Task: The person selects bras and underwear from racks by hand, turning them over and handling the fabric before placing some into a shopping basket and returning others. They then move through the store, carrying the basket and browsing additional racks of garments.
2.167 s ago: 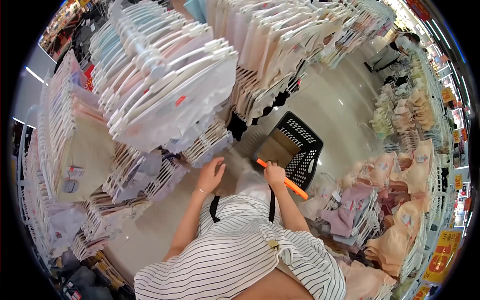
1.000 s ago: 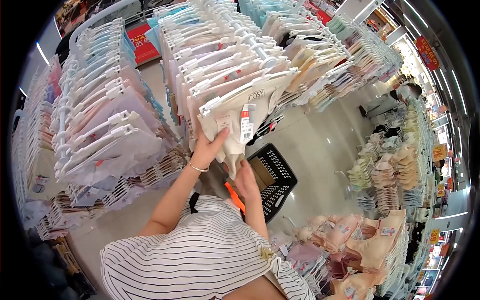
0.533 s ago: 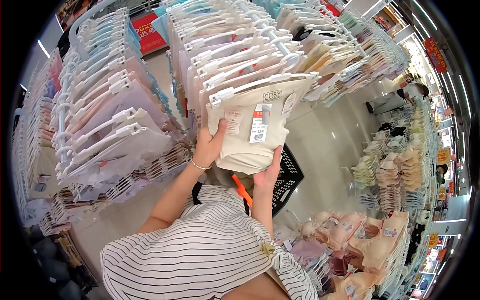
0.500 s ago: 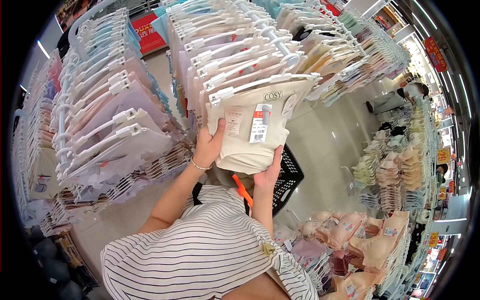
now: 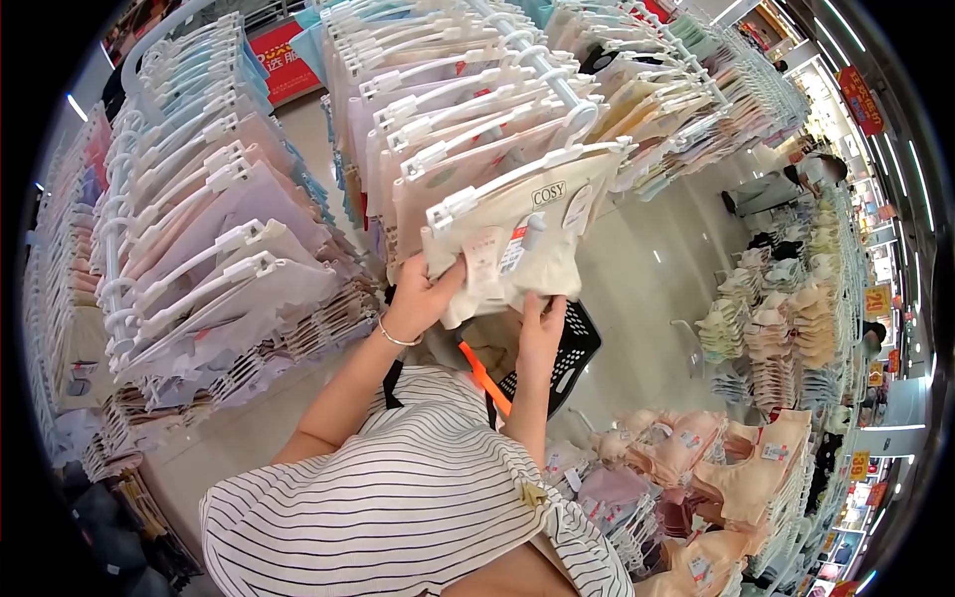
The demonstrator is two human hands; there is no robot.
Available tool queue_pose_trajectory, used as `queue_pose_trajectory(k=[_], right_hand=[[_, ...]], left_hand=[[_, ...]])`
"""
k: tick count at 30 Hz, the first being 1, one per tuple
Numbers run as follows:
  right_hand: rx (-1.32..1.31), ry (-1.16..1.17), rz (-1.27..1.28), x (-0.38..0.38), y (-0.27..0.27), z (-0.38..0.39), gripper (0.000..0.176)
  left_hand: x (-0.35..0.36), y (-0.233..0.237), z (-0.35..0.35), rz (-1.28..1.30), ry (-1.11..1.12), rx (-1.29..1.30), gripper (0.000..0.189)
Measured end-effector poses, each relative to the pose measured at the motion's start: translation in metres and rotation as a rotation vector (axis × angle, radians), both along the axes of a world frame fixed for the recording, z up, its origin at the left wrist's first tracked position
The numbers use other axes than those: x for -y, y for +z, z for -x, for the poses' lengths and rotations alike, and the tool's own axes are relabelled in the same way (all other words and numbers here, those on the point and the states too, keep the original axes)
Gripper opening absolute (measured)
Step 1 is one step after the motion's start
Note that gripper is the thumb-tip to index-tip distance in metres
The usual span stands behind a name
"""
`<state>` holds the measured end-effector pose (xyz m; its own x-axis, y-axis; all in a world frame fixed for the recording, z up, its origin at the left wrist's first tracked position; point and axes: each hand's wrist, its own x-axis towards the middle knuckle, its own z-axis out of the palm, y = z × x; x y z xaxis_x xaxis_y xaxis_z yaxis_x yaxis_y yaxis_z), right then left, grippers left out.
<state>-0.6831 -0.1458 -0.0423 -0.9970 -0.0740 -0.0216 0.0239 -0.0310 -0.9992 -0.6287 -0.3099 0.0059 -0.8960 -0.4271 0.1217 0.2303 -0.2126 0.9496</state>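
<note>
A cream garment [image 5: 512,209] marked COSY hangs from a white clip hanger [image 5: 537,177] at the front end of the middle rack. My left hand [image 5: 426,297] grips its lower left side, thumb on the front and a bracelet at the wrist. My right hand [image 5: 540,333] pinches the lower right edge. The cloth is bunched between the two hands. A white and red price tag [image 5: 517,242] is attached to its front, partly turned away. Below the garment, a black perforated basket [image 5: 572,358] with an orange handle [image 5: 482,376] is partly hidden by my right arm.
Racks of pastel garments [image 5: 224,219] stand at the left, with further hangers [image 5: 676,99] at the upper right. Bras [image 5: 761,468] hang at the lower right. A person [image 5: 786,184] stands in the aisle at the right. A red sign [image 5: 284,65] is behind the racks.
The garment's lower part has gone from spread flat to folded and bunched. The price tag has tilted, and my right hand has shifted slightly up and left.
</note>
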Motion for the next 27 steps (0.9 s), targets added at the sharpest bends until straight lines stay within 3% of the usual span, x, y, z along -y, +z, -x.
queue_pose_trajectory(k=[1, 2, 5, 8, 13, 15, 17, 21, 25, 27], right_hand=[[-0.111, -0.024, -0.197, 0.003, 0.002, 0.000, 0.051], [-0.161, -0.059, -0.302, 0.005, 0.005, -0.007, 0.070], [-0.385, -0.077, -0.497, 0.023, 0.036, -0.028, 0.072], [-0.523, 0.241, -0.149, 0.029, 0.058, -0.029, 0.080], [-0.814, 0.212, -0.370, 0.018, 0.066, -0.018, 0.041], [-0.662, 0.184, -0.325, 0.018, 0.065, -0.022, 0.041], [-0.846, 0.166, -0.479, 0.029, 0.098, -0.020, 0.044], [-0.918, 0.069, -0.553, 0.040, 0.093, -0.025, 0.048], [-0.951, 0.074, -0.458, 0.033, 0.099, -0.022, 0.035], [-0.904, -0.007, -0.402, 0.031, 0.104, -0.021, 0.020]], left_hand=[[-0.001, 0.003, 0.000, -0.026, -0.025, -0.040, 0.019], [0.002, -0.002, -0.001, -0.013, -0.091, -0.080, 0.022], [-0.006, 0.003, -0.002, -0.252, -0.122, -0.069, 0.025], [-0.004, -0.004, 0.000, -0.461, -0.311, -0.052, 0.034], [-0.007, 0.008, -0.004, -0.758, -0.424, -0.088, 0.039], [-0.006, 0.013, -0.006, -0.786, -0.457, -0.123, 0.040], [-0.002, 0.011, -0.007, -0.821, -0.507, -0.180, 0.041], [0.002, 0.015, -0.009, -0.931, -0.571, -0.200, 0.043], [0.004, 0.011, -0.013, -1.032, -0.629, -0.276, 0.044], [0.004, 0.007, -0.015, -1.054, -0.630, -0.289, 0.044]])
